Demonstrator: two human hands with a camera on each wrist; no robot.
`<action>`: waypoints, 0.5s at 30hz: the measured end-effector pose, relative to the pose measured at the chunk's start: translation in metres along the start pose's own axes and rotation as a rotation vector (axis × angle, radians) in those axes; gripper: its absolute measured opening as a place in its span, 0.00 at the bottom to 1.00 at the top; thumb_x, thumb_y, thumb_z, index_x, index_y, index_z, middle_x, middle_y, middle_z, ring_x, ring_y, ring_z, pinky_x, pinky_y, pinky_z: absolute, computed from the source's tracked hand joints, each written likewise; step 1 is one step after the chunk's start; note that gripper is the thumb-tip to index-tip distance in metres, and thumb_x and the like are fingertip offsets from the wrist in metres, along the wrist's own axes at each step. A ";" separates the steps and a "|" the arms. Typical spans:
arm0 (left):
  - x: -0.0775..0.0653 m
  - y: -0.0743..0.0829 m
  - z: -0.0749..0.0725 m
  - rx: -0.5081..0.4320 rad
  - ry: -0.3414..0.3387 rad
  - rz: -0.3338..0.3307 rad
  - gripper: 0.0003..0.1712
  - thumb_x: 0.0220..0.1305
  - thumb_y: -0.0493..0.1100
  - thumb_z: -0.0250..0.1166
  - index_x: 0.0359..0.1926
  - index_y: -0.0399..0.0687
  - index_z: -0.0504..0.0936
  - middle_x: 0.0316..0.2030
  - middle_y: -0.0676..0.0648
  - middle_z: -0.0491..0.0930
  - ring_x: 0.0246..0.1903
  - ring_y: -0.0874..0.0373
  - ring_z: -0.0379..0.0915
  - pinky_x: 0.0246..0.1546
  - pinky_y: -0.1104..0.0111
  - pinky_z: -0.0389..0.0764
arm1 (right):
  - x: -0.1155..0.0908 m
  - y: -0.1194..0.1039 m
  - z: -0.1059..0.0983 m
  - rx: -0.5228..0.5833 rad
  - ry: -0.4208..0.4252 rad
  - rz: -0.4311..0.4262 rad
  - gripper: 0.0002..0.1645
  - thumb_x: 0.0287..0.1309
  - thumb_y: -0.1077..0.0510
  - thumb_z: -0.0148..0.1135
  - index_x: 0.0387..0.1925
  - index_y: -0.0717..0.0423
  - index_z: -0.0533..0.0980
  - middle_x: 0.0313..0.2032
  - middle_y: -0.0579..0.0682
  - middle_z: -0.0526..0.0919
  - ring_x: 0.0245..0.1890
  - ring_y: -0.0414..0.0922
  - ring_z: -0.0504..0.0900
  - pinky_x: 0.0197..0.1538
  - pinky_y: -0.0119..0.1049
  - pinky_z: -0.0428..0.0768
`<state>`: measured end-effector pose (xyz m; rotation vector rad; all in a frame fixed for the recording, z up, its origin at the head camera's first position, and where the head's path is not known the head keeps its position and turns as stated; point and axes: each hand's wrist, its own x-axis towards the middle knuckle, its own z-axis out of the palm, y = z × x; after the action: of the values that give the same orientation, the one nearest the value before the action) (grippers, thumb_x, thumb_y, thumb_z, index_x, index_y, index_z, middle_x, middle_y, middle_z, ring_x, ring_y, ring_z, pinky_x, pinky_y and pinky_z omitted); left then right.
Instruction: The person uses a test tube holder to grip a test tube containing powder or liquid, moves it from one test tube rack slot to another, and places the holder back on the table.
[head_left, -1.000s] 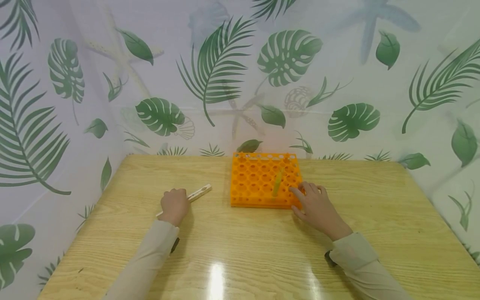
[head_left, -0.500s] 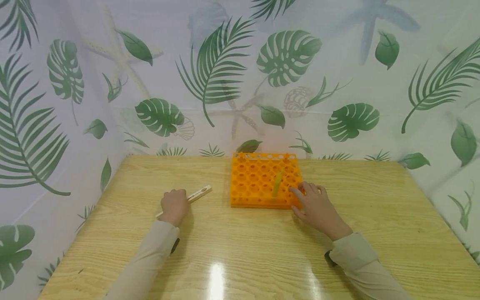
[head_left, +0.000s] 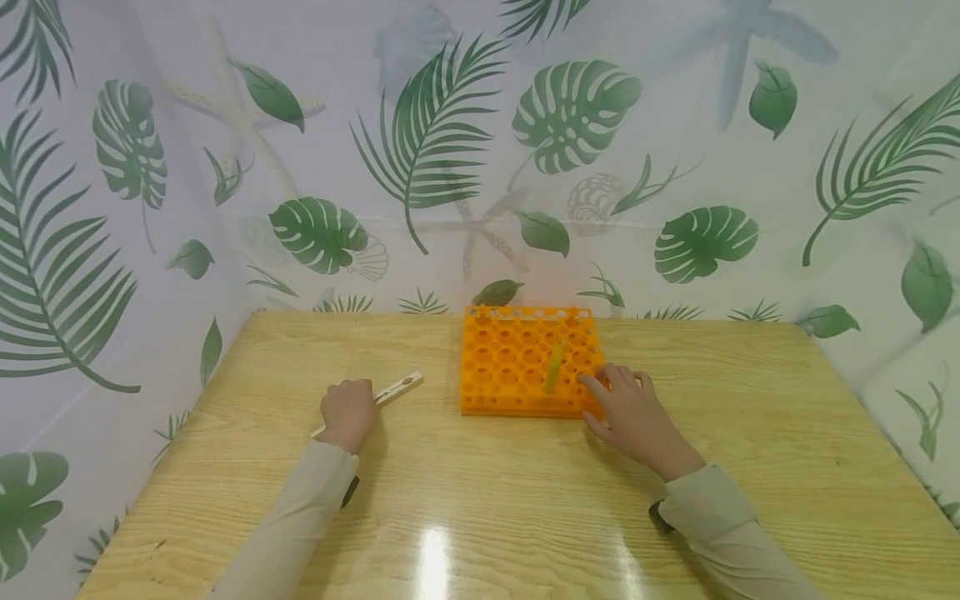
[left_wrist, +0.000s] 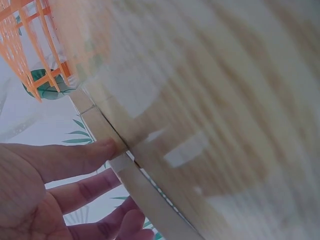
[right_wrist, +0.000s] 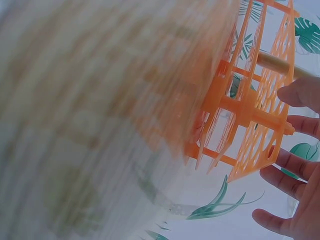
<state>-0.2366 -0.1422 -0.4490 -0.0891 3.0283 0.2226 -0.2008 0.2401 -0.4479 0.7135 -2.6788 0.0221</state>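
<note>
In the head view my left hand [head_left: 349, 414] pinches a pale wooden test tube clamp [head_left: 401, 387], which slants up to the right over the table. The left wrist view has the thumb [left_wrist: 95, 155] and index finger close together at the slatted clamp [left_wrist: 150, 195]; the other fingers bend loosely below. My right hand [head_left: 633, 417] rests at the right end of an orange test tube rack [head_left: 491, 403], fingers spread. From the right wrist, thumb and fingers [right_wrist: 282, 180] lie along the rack's edge. A slim yellowish tube-like piece [head_left: 554, 367] stands tilted in the rack.
The rack stands near the back of the wood-grain table [head_left: 480, 492]. Behind and beside it hangs a white cloth [head_left: 450, 275] printed with green leaves. Dark bands show at both cuffs. Light reflects off the tabletop near the front.
The clamp's far end has dipped very slightly. Both hands, the rack and the yellowish piece stay in place.
</note>
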 end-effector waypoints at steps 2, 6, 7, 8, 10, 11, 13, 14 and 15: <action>0.000 0.000 0.000 0.002 -0.004 0.002 0.07 0.61 0.36 0.57 0.36 0.36 0.81 0.27 0.38 0.80 0.30 0.44 0.75 0.28 0.58 0.76 | 0.000 0.000 0.000 -0.001 0.000 -0.001 0.27 0.50 0.49 0.69 0.51 0.55 0.74 0.43 0.57 0.74 0.45 0.55 0.74 0.47 0.59 0.72; -0.001 0.000 0.000 0.022 -0.004 0.014 0.07 0.61 0.37 0.58 0.37 0.37 0.80 0.28 0.38 0.80 0.31 0.44 0.74 0.31 0.57 0.76 | 0.000 0.001 0.001 0.000 0.006 -0.004 0.27 0.50 0.49 0.69 0.51 0.54 0.74 0.43 0.57 0.74 0.45 0.55 0.74 0.47 0.59 0.72; -0.001 0.000 0.000 0.030 -0.003 0.017 0.08 0.61 0.38 0.59 0.37 0.37 0.79 0.28 0.38 0.80 0.31 0.44 0.74 0.33 0.57 0.75 | 0.000 0.001 0.002 0.003 0.012 -0.006 0.27 0.49 0.50 0.69 0.51 0.55 0.74 0.42 0.57 0.74 0.45 0.55 0.74 0.47 0.59 0.72; -0.002 0.000 0.000 0.037 0.000 0.021 0.08 0.61 0.38 0.59 0.38 0.37 0.79 0.29 0.38 0.80 0.32 0.44 0.73 0.34 0.56 0.75 | 0.000 0.001 0.002 0.006 0.024 -0.011 0.27 0.49 0.50 0.69 0.50 0.55 0.74 0.42 0.57 0.74 0.44 0.55 0.74 0.46 0.59 0.72; -0.002 0.000 0.001 0.045 0.005 0.026 0.08 0.60 0.39 0.60 0.38 0.38 0.79 0.29 0.38 0.80 0.32 0.44 0.73 0.36 0.56 0.74 | 0.000 0.001 0.002 0.014 0.046 -0.020 0.28 0.47 0.51 0.70 0.49 0.55 0.74 0.41 0.57 0.74 0.44 0.55 0.73 0.46 0.59 0.71; -0.002 0.000 0.001 0.046 0.006 0.028 0.09 0.59 0.39 0.60 0.39 0.38 0.79 0.30 0.38 0.80 0.33 0.44 0.73 0.37 0.55 0.73 | -0.001 0.002 0.003 0.008 0.062 -0.030 0.28 0.45 0.51 0.71 0.49 0.55 0.74 0.41 0.57 0.74 0.43 0.55 0.73 0.45 0.58 0.71; -0.002 0.000 0.001 0.048 0.007 0.032 0.10 0.58 0.40 0.62 0.40 0.38 0.79 0.30 0.38 0.80 0.32 0.44 0.72 0.37 0.55 0.73 | -0.001 0.002 0.003 0.010 0.080 -0.039 0.29 0.43 0.52 0.72 0.48 0.56 0.74 0.40 0.57 0.74 0.42 0.55 0.73 0.44 0.58 0.71; -0.002 -0.001 0.001 0.047 0.009 0.033 0.11 0.58 0.40 0.62 0.40 0.39 0.79 0.31 0.38 0.80 0.32 0.44 0.72 0.38 0.54 0.72 | -0.001 0.002 0.004 0.008 0.086 -0.042 0.29 0.43 0.52 0.72 0.48 0.56 0.74 0.40 0.57 0.74 0.42 0.55 0.73 0.44 0.58 0.71; -0.002 -0.001 0.001 0.047 0.010 0.035 0.11 0.58 0.40 0.62 0.40 0.39 0.78 0.31 0.38 0.80 0.33 0.44 0.72 0.39 0.54 0.72 | -0.001 0.002 0.004 0.007 0.086 -0.043 0.29 0.43 0.52 0.72 0.48 0.56 0.74 0.40 0.57 0.74 0.42 0.55 0.73 0.44 0.58 0.71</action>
<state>-0.2341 -0.1425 -0.4500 -0.0338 3.0445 0.1549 -0.2024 0.2420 -0.4516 0.7554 -2.5826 0.0503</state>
